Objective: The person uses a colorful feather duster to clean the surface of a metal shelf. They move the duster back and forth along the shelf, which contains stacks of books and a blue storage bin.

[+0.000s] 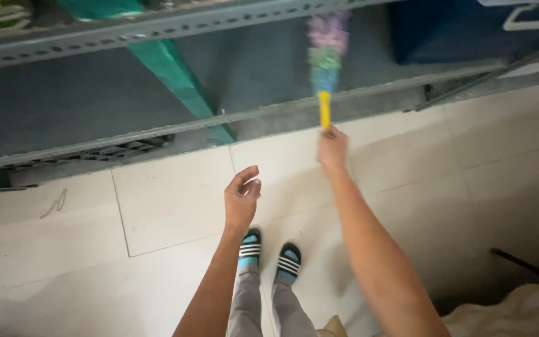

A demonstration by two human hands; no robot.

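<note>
fluffy pastel duster [327,47], yellow plastic handle, gripped by right hand [332,148].

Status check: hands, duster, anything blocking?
Right hand gripping duster by yellow handle, head over grey shelf. Left hand empty, open. Green post left of duster.

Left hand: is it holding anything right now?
No. The left hand hangs open and empty above the tiled floor, while the right hand grips the yellow-handled duster.
</note>
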